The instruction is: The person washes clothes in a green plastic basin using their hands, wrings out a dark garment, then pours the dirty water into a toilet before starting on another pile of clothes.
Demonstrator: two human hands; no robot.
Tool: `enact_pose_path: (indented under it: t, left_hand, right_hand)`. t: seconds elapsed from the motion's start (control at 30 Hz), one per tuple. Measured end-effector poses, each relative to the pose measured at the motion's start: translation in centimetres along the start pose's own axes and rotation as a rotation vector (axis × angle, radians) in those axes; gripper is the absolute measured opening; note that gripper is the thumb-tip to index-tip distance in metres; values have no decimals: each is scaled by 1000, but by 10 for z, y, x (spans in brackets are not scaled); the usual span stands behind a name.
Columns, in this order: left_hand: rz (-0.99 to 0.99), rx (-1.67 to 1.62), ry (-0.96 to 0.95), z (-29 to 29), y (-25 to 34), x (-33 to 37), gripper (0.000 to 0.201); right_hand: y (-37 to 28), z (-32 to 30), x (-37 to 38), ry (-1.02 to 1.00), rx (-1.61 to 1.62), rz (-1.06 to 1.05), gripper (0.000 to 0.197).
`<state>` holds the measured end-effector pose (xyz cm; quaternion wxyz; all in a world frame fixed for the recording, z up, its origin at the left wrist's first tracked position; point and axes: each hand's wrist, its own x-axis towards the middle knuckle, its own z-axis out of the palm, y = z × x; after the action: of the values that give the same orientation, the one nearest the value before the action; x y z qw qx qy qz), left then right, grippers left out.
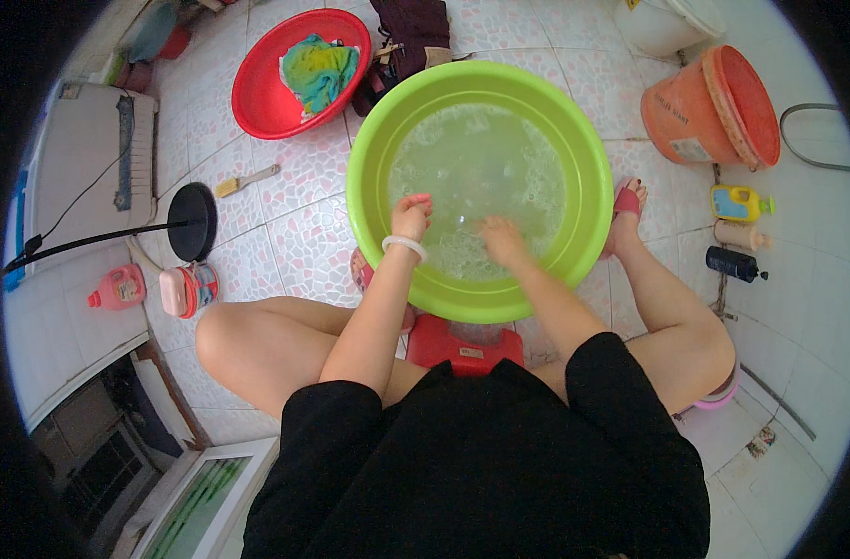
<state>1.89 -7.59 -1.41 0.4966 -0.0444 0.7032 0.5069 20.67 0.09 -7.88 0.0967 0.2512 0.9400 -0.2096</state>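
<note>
Looking down at a wide green basin (481, 303) of cloudy, sudsy water (481, 149) at twelve o'clock, with left hand (414, 216) loosely curled above its eight o'clock side, without anything visible in grasp, and right hand (505, 240) dipped at five o'clock, fingertips lost in the murk, so impossible to tell whether spread or pinching. Could slop over onto the tiled floor (304, 224) through hard stirring, making it slippery, or soak the dark maroon fabric (415, 23) bunched close by at eleven o'clock. Might also knock the pale bangle (404, 240) against the rim by reaching deeper.
</note>
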Motion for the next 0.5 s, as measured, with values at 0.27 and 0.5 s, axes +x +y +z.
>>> enact_pose_path:
  t: [0.27, 0.5]
  left_hand:
    - [105, 63, -24, 11, -4, 3, 16]
    - [426, 153, -27, -17, 0, 7, 25]
  right_hand:
    - [70, 11, -14, -65, -252, 472, 29]
    - [89, -32, 5, -228, -157, 412, 33]
